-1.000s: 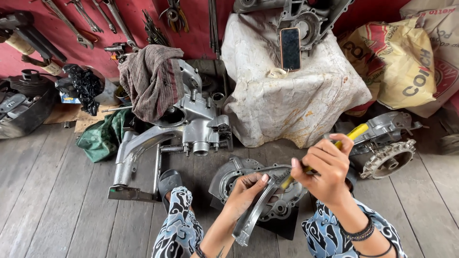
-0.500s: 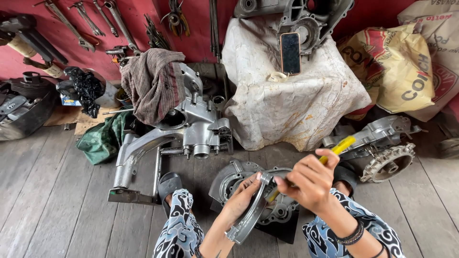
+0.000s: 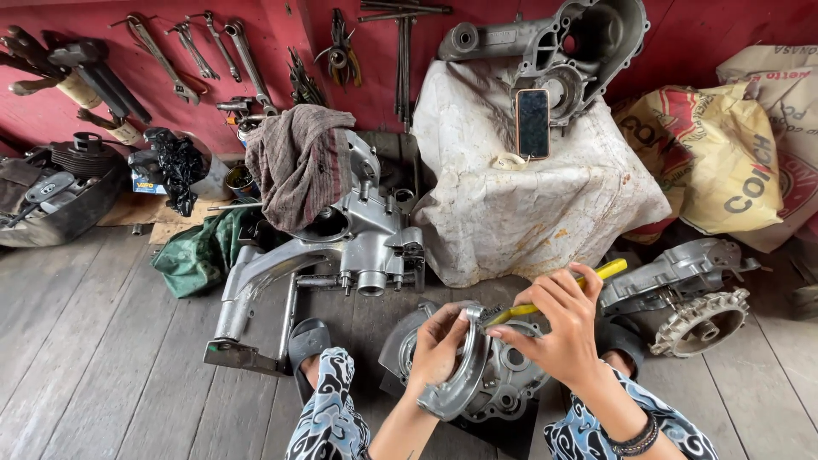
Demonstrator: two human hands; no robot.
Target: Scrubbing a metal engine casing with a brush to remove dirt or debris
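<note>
Left hand: one left hand (image 3: 439, 345), fingers curled around the curved metal part (image 3: 463, 383), gripping its upper half.
Curved metal part: one grey, arc-shaped piece, held upright just over the round engine casing (image 3: 503, 388), near centre, between the person's knees.
Right hand: one right hand (image 3: 558, 328), fingers pinched on the yellow-handled tool (image 3: 558, 294); its tip meets the top end of the curved part.
Yellow-handled tool: one, slanting up to the right, the handle end poking out past the fingers.
Bracelets: two dark bands (image 3: 637, 441) on the right wrist.
Knees: two, in blue-and-white patterned cloth (image 3: 328, 422), at the near edge either side of the casing.
Sandal: one dark sandal (image 3: 307, 345) just left of the left knee.
Engine blocks on the floor: two more; a large silver one (image 3: 358, 230) left of centre, and one with a toothed wheel (image 3: 703, 319) on the right.
Cloths: one brown striped rag (image 3: 298, 162) draped on the silver block, one green cloth (image 3: 200, 255) to its left.
White-covered mound: one (image 3: 528, 209), farther back in the middle, a phone (image 3: 532, 123) leaning at its top.
Sacks: two printed sacks (image 3: 724, 162) at far right.
Far wall: red (image 3: 341, 34), with several wrenches (image 3: 196, 51) and pliers hanging; exact count cannot be told.
</note>
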